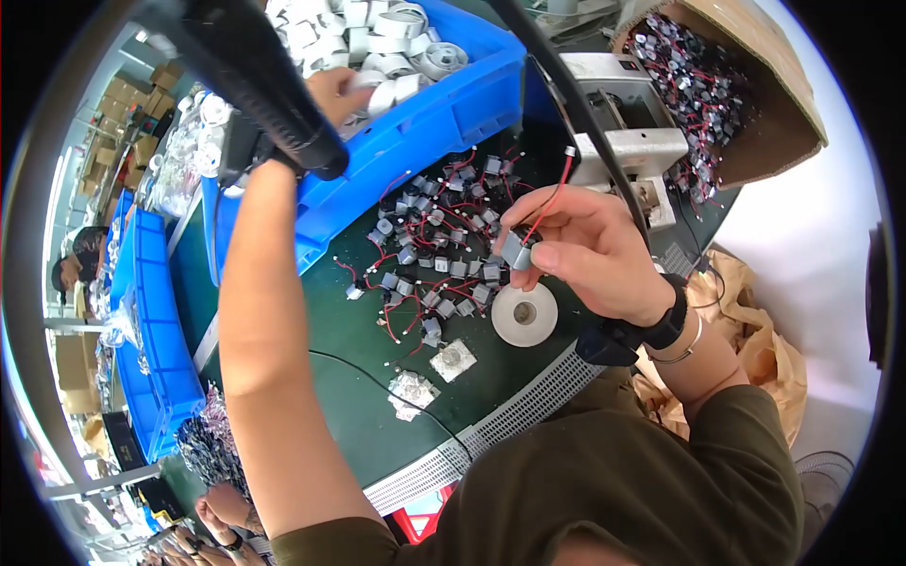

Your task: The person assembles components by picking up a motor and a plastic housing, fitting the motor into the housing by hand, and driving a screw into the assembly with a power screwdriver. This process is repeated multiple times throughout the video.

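Observation:
My right hand (595, 250) holds a small grey motor (516, 250) between thumb and fingers, its red and black wires rising over the fingers. My left hand (335, 96) is in the large blue bin (425, 132), its fingers apart among white plastic ring-shaped parts (392, 42); a black bar partly hides it. Below the right hand, a white disc with a centre hole (525, 315) lies on the green table (349, 396). Many similar motors with red wires (439, 264) are spread between the bin and my right hand.
Two whitish blocks (453, 360) lie on the near table. A grey-white machine (628, 132) stands at the right, beside a cardboard box (783, 113) of wired motors. A black cable (387, 385) crosses the table. Another blue bin (156, 330) and another person's hand (226, 507) are at left.

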